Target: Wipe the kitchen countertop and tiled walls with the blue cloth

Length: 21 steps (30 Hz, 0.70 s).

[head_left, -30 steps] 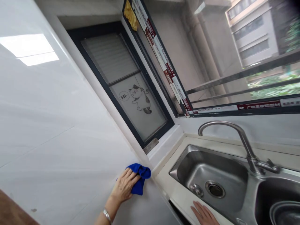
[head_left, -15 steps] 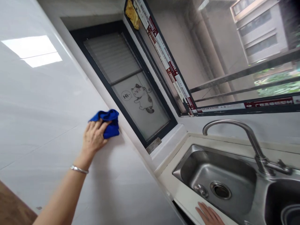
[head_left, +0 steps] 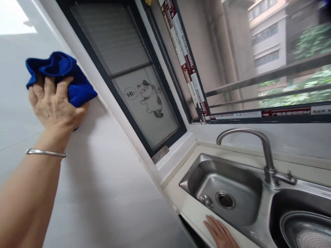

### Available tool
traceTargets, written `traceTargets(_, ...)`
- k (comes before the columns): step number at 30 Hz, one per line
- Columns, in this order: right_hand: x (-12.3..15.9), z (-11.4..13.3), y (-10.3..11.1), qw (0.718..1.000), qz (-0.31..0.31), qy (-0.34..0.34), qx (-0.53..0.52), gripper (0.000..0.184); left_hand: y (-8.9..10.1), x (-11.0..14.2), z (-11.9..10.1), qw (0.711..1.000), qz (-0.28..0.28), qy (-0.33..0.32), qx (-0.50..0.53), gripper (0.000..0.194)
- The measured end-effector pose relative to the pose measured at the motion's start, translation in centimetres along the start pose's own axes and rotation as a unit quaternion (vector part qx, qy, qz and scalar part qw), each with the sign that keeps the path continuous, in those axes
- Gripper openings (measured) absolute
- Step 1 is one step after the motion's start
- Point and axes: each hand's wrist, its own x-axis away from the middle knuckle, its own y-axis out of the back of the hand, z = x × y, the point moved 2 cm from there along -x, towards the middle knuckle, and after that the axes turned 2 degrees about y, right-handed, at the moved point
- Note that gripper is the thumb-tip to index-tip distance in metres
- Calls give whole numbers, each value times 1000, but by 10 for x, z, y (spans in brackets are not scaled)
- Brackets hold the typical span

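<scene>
My left hand presses a crumpled blue cloth against the glossy white tiled wall, high up and just left of a dark window frame. A thin metal bangle circles that wrist. My right hand lies flat with fingers stretched out on the pale counter edge in front of the steel sink, holding nothing.
A small frosted window with a cat sticker sits beside the cloth. A curved steel tap rises behind the double sink; a metal bowl lies in the right basin. A large window with rails faces outdoors.
My left hand has carried the blue cloth up the wall, from low near the counter corner to high beside the window frame. My right hand stays flat on the counter edge.
</scene>
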Motion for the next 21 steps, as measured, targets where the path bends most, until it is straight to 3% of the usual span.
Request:
traceTargets(5,5,-5,-15,1000,-18,-5,25,93,-2,5,0,1000,13,9,-2,62)
traceTargets(9,7,-3,-12,999,-37,16,35,94,-5,21,-6,1000,23,9,-7,58)
traceTargets(14,7,4,0,998,-44,22,39,92,-18,60,-27,998,53,-26,-28,59)
traceTargets(21,3,4,-1,1000,-5,12,27,90,-35,129,-62,990,117,-56,-49,65)
